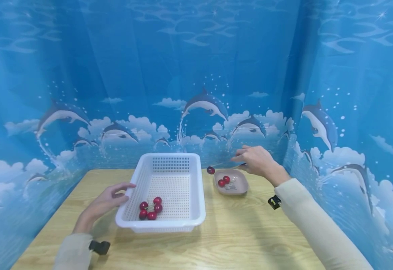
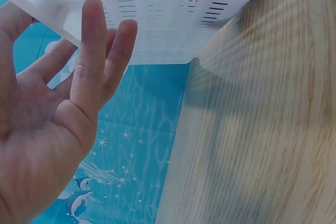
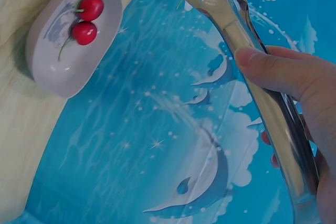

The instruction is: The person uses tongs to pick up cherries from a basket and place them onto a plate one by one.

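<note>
On the left of the pale wood-grain bench (image 1: 250, 240), the left hand (image 1: 106, 199) holds the left rim of a white, perforated plastic basket (image 1: 172, 191), some digits over the rim and others under it. The basket reaches back to the bench's rear edge. Five glossy red cherries with stems (image 1: 158, 208) lie clustered in its front-left corner; the rest of its floor is bare.

Right of the basket, level with the bench's rear edge, one dark red cherry (image 1: 211, 170) is at the tips of slotted, silver metal tongs (image 3: 281, 135), apart from both containers. Next, near the rear edge, a pinkish-beige, rounded-square dish (image 1: 240, 184) contains two red cherries (image 3: 84, 33). Above its far side, the right hand (image 1: 258, 161) is clamped around the tongs.

The transfer looks part-way along: five, one and two; which way the cherries travel, I cannot tell.
</note>
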Action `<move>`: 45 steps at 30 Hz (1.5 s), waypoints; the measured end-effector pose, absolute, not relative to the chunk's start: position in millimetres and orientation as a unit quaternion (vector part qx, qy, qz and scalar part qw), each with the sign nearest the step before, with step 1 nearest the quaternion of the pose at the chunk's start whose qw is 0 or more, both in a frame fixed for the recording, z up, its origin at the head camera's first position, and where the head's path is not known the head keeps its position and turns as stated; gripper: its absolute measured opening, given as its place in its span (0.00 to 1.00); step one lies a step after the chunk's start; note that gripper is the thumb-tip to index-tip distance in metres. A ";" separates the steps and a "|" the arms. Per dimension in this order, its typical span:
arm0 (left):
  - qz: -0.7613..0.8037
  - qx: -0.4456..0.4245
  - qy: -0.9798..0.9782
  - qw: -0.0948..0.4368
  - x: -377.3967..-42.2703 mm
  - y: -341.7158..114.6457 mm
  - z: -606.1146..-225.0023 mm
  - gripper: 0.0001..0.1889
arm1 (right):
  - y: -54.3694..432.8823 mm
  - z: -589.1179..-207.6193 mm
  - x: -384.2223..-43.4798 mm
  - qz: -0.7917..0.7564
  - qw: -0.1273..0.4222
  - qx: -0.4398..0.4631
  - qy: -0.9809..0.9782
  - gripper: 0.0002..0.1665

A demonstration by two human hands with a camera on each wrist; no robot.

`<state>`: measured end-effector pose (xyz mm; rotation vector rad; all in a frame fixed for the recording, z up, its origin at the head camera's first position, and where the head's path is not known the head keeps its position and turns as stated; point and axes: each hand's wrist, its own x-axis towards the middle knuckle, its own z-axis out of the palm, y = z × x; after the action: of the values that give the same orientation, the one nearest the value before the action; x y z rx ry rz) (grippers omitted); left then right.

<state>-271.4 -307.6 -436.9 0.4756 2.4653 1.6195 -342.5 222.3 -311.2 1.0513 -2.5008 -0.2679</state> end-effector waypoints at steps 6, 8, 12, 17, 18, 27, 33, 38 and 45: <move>0.543 0.157 0.821 0.077 -272.1 -307.3 -437.1 0.29 | 234.8 -315.7 -345.1 -0.094 0.206 0.373 -0.900 0.19; 0.542 0.160 0.821 0.077 -272.3 -307.1 -436.7 0.29 | 239.0 -317.5 -346.6 -0.095 0.203 0.371 -0.901 0.19; 0.540 0.163 0.822 0.077 -272.3 -306.7 -435.9 0.29 | 247.0 -321.4 -349.7 -0.100 0.206 0.368 -0.901 0.19; 0.540 0.169 0.821 0.075 -272.8 -307.4 -436.4 0.29 | 255.2 -325.5 -351.4 -0.098 0.200 0.362 -0.905 0.19; 0.541 0.170 0.820 0.075 -272.9 -307.5 -436.5 0.29 | 256.7 -326.7 -352.0 -0.096 0.197 0.361 -0.906 0.19; 0.538 0.170 0.822 0.072 -272.9 -307.7 -438.0 0.29 | 271.5 -338.4 -359.7 -0.120 0.175 0.344 -0.915 0.20; 0.540 0.169 0.821 0.071 -272.4 -307.9 -438.1 0.29 | 277.4 -342.0 -364.0 -0.127 0.158 0.327 -0.923 0.21; 0.537 0.173 0.823 0.068 -272.6 -307.9 -438.7 0.28 | 282.1 -347.2 -368.5 -0.129 0.141 0.316 -0.930 0.21; 0.536 0.171 0.824 0.068 -273.9 -308.5 -439.8 0.28 | 288.0 -357.3 -378.5 -0.150 0.133 0.314 -0.928 0.19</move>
<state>-273.9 -308.5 -439.8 0.5163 2.4813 1.6156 -378.5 288.0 -357.3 0.9104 -2.6915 -0.4347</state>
